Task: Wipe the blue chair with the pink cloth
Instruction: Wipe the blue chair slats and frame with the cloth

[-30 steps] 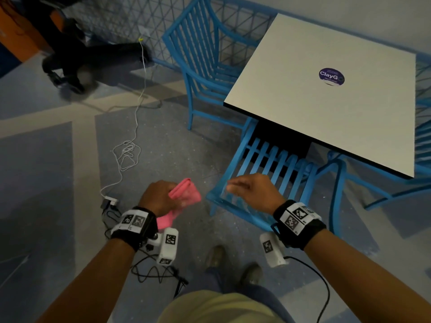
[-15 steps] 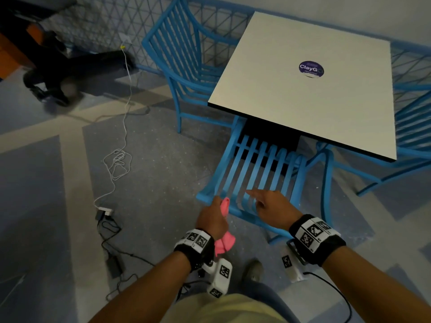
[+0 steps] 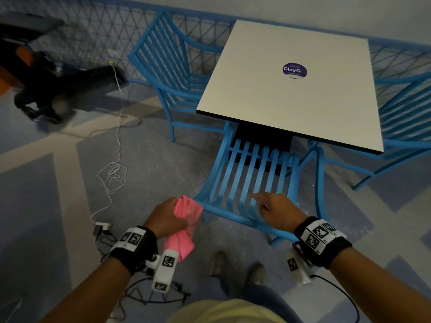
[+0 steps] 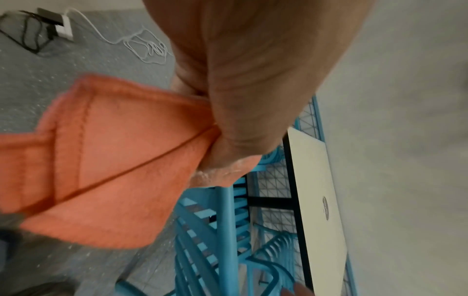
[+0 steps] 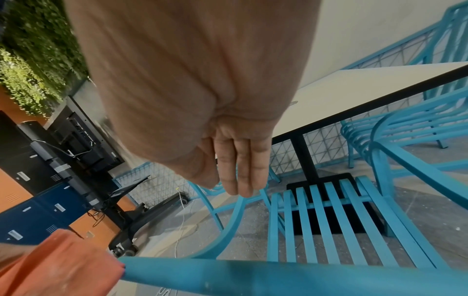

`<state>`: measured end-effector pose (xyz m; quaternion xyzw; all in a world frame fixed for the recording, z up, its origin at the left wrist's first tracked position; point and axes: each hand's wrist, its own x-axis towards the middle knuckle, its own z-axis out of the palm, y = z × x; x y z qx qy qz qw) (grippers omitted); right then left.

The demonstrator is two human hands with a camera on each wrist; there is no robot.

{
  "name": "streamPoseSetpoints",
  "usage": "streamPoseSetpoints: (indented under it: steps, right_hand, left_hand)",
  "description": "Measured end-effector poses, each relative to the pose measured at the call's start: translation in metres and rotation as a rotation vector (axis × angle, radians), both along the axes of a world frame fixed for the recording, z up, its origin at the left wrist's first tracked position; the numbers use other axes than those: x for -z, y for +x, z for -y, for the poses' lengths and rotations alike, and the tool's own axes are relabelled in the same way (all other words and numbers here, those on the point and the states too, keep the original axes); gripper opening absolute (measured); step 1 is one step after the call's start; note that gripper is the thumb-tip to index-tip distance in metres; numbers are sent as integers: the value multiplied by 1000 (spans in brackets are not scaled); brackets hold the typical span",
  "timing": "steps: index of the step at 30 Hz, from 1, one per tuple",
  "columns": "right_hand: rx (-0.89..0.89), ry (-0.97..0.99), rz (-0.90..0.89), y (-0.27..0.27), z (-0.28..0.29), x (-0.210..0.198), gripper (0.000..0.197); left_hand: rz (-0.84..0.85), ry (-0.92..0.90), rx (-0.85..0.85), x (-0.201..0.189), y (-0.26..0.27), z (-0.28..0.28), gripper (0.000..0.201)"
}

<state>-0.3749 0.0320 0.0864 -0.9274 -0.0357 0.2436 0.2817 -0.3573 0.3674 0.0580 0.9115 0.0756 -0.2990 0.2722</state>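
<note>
The blue slatted chair [image 3: 247, 183] stands tucked under the white table, its top rail [image 5: 253, 274] nearest me. My left hand [image 3: 166, 215] grips the folded pink cloth [image 3: 186, 220], which looks orange in the left wrist view [image 4: 106, 160], and holds it against the left end of that rail [image 4: 226, 230]. Part of the cloth hangs below the hand. My right hand [image 3: 272, 206] hovers over the back slats with straight fingers [image 5: 240, 170] and holds nothing.
The white table [image 3: 291, 89] covers the chair's seat. Further blue chairs stand at the left [image 3: 172, 73] and right [image 3: 401, 117]. White cable [image 3: 114, 176] and a charger [image 3: 101, 227] lie on the floor at left. A black wheeled stand [image 3: 46, 94] is farther back.
My left hand has carried the cloth a little left, onto the rail's left end. My right hand stays stretched over the slats. The view has tilted up.
</note>
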Motion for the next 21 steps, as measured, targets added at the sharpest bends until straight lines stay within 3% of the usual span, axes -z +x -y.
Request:
streamPoseSetpoints:
  steps: [3, 6, 10, 12, 19, 21]
  right_hand:
    - [-1, -10, -1, -5, 0, 0, 43]
    - [-10, -16, -38, -8, 0, 0, 44]
    - [26, -23, -52, -13, 9, -1, 45]
    - [40, -24, -44, -17, 16, -3, 45]
    - [115, -16, -69, -35, 39, -6, 43]
    - [140, -16, -46, -39, 47, -7, 42]
  left_hand:
    - [-3, 7, -22, 4, 4, 3, 58]
    - [8, -8, 58, 16, -5, 40, 47]
    - [0, -35, 199, 32, -26, 100, 79]
    - [-28, -80, 249, 36, -36, 128, 82]
    - [-81, -251, 450, 18, -52, 184, 76]
    - [-87, -258, 480, -3, -49, 173, 49]
